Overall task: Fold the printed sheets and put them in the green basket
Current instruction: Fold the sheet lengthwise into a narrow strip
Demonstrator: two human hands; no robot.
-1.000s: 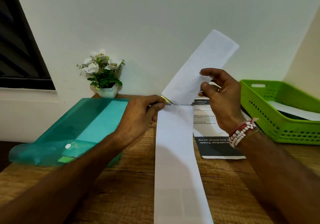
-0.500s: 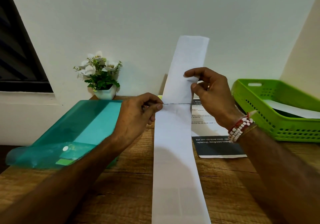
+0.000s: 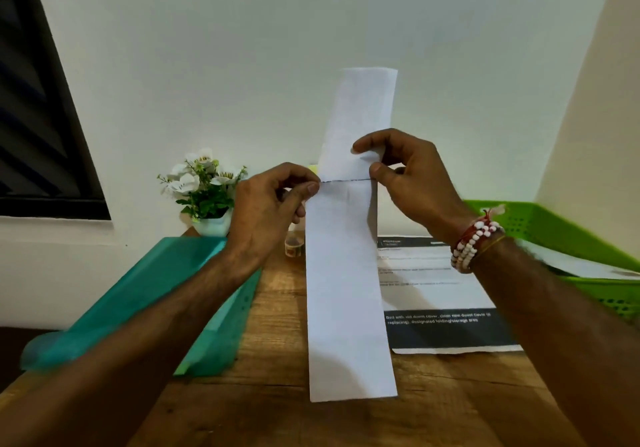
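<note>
We hold the folded sheet up over the table: a long, narrow white strip w/ a crease running across it. Our left hand pinches the crease's left end btw. thumb & forefinger. Our right hand pinches the right end, thumb at the crease, forefinger curled over the upper part. The upper part stands upright in front of the wall. The lower part hangs down toward us; can't tell if its bottom edge touches the wood. A 2nd printed sheet lies flat just right of the strip, partly behind it. The green basket sits at far right w/ white paper inside, apart from the strip. A teal folder lies at left, a flower pot behind it. A beaded bracelet is on the right wrist.
</note>
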